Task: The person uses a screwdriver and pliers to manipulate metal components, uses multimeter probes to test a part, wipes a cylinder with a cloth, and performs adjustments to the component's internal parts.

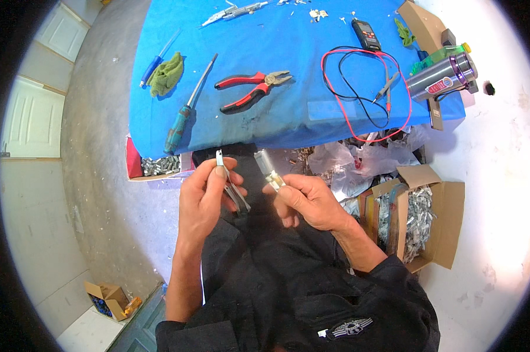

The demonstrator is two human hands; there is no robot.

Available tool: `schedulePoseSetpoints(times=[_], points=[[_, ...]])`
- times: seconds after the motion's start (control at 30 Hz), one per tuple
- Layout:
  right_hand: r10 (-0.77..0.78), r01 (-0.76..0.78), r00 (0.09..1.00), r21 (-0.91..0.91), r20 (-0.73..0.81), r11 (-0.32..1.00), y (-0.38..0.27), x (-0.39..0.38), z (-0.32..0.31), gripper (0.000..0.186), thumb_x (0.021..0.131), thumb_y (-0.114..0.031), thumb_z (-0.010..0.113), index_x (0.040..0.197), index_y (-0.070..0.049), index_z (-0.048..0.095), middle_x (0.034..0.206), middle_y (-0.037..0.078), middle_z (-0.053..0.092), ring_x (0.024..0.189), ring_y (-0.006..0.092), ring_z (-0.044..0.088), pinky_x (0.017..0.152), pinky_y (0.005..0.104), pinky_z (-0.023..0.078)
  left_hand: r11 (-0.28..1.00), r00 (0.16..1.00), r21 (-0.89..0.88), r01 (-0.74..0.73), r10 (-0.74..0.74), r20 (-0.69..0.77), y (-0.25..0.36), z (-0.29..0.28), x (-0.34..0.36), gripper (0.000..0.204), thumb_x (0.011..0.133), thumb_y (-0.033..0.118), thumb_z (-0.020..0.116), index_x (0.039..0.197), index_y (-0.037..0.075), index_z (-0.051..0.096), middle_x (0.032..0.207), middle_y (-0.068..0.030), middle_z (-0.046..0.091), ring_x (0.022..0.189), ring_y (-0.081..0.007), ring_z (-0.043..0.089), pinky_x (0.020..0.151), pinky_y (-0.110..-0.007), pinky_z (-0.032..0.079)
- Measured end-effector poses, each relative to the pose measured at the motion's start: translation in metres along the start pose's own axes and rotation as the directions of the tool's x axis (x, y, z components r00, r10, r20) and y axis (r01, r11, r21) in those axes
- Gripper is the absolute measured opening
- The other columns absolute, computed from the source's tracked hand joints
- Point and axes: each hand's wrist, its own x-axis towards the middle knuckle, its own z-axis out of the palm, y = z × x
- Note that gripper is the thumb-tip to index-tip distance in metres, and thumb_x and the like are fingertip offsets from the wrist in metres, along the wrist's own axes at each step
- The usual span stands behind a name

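Observation:
My left hand (203, 193), just below the table's front edge, grips a thin white-and-silver strip-like casing (233, 191) upright between thumb and fingers. To its right, my right hand (306, 202) pinches a small silver piece with a cream plastic end (269, 169), its thumb over the lower end. The two pieces are apart. On the blue-covered table (277, 35) beyond my hands lie a teal-handled screwdriver (177, 129), red-and-black pliers (247, 88), a blue-handled screwdriver (152, 67) and a green cloth (165, 76).
A meter (366, 34) with red and black leads, a steel flask (429, 82) and silver parts (233, 13) are on the table. Beneath are a box of small metal pieces (159, 166) and plastic bags (335, 164). Cardboard boxes (447, 217) with scrap stand at right, another (112, 299) lower left.

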Motion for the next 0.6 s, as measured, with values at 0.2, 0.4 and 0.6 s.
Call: schedulePoseSetpoints(times=[0.2, 0.4, 0.6], points=[[-0.05, 0.051, 0.998, 0.033, -0.034, 0.998, 0.013, 0.0, -0.004, 0.035, 0.112, -0.027, 0.052, 0.133, -0.001, 0.062, 0.08, 0.002, 0.064, 0.066, 0.0092, 0.063, 0.056, 0.0241, 0.048, 0.966, 0.983, -0.228, 0.118, -0.147, -0.113, -0.033, -0.026, 0.008, 0.028, 0.111, 0.02, 0.052, 0.124, -0.001, 0.065, 0.099, -0.0108, 0.072, 0.081, -0.0181, 0.074, 0.059, -0.028, 0.055], [-0.068, 0.075, 0.991, 0.06, -0.112, 0.995, 0.024, -0.003, -0.008, 0.034, 0.111, -0.026, 0.053, 0.133, -0.001, 0.063, 0.081, 0.001, 0.065, 0.068, 0.0086, 0.063, 0.058, 0.024, 0.049, 0.94, 0.963, -0.323, -0.109, 0.019, -0.269, -0.04, -0.092, 0.027, 0.024, 0.109, 0.018, 0.058, 0.124, 0.0, 0.065, 0.104, -0.0124, 0.073, 0.092, -0.0182, 0.072, 0.07, -0.028, 0.057], [-0.103, 0.113, 0.968, 0.031, -0.228, 0.993, 0.045, 0.004, -0.01, 0.029, 0.108, -0.027, 0.058, 0.121, -0.003, 0.066, 0.083, 0.002, 0.067, 0.068, 0.009, 0.065, 0.056, 0.0252, 0.051, 0.927, 0.926, -0.337, -0.163, 0.027, -0.376, -0.047, -0.143, 0.064, 0.038, 0.109, 0.027, 0.058, 0.137, 0.001, 0.063, 0.129, -0.0148, 0.071, 0.11, -0.0165, 0.068, 0.083, -0.028, 0.053]])
